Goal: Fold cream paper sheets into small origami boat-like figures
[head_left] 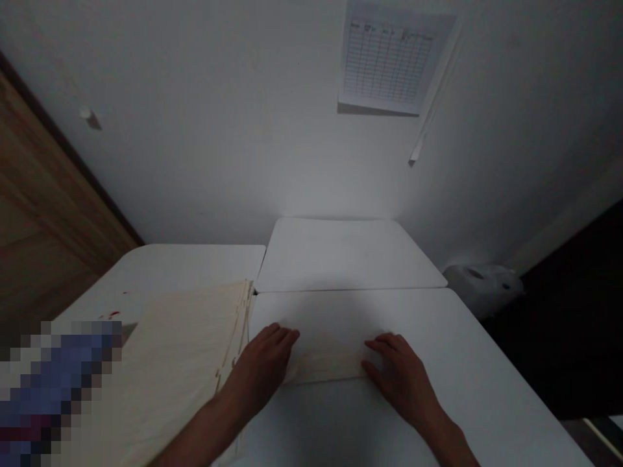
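The person's left hand [267,357] is bent over with its fingers close together in a narrow bunch, and its thumb is hidden, so one cannot tell if it pinches anything. The right hand [402,373] is a bit wide, with a gap between the thumb and the fingers, and nothing shows in that gap. Between the hands, a thin strip of cloth [326,368] lies flat, its long side going from one hand to the other. As for how far the work has got, the strip looks laid out and fairly straight, but it is apart from the big cloth pile [180,350]; whether it is folded, or how much is left to do, is too dim to tell. From the left hand the strip is at about 4 o'clock, just beside it; from the right hand it is at 9 o'clock, with the thumb tip right by its end. Under it all is a white table [335,421]. The pile lies at 9 o'clock from the left hand, under that arm. Farther out, a pale wall [219,130] stands at 12 o'clock, a paper [389,65] with lines hangs near 1 o'clock, and a white plastic thing [479,282] sits at 2 o'clock.
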`<control>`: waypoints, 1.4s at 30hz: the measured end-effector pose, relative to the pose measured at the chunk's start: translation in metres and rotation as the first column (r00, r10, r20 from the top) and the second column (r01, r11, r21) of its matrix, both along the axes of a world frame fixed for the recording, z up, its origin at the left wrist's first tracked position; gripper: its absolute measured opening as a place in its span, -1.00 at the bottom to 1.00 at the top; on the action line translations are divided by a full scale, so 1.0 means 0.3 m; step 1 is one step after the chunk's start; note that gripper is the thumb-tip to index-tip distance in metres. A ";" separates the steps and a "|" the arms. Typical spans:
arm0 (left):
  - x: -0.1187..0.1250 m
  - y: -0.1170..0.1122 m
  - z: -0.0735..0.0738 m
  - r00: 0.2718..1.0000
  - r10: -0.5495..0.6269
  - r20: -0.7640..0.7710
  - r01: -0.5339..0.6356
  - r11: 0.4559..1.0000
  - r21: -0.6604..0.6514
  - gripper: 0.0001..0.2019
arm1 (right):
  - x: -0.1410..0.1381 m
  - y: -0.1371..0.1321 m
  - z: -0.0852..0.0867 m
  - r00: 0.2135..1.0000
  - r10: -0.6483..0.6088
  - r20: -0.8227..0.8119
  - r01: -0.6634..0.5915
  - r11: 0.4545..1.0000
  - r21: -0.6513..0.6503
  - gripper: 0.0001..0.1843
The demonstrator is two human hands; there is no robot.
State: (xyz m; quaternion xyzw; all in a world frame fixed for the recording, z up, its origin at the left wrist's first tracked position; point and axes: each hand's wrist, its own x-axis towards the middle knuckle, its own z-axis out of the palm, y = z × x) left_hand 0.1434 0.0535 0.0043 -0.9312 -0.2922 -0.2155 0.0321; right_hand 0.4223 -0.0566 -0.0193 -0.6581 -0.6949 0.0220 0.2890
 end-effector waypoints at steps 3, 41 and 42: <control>0.068 0.061 0.020 0.994 -0.105 -0.024 0.104 0.994 -0.036 -0.71 | -0.011 0.009 0.001 1.000 0.003 -0.015 -0.003 1.000 -0.014 -0.72; 0.200 -0.063 -0.033 1.000 -0.008 0.003 0.009 0.969 -0.249 -0.79 | -0.049 0.097 0.046 0.996 0.054 -0.070 -0.062 0.991 -0.115 -0.79; 0.200 -0.064 -0.033 1.000 -0.015 0.003 0.015 0.968 -0.251 -0.79 | -0.052 0.097 0.047 0.996 0.053 -0.073 -0.061 0.991 -0.115 -0.81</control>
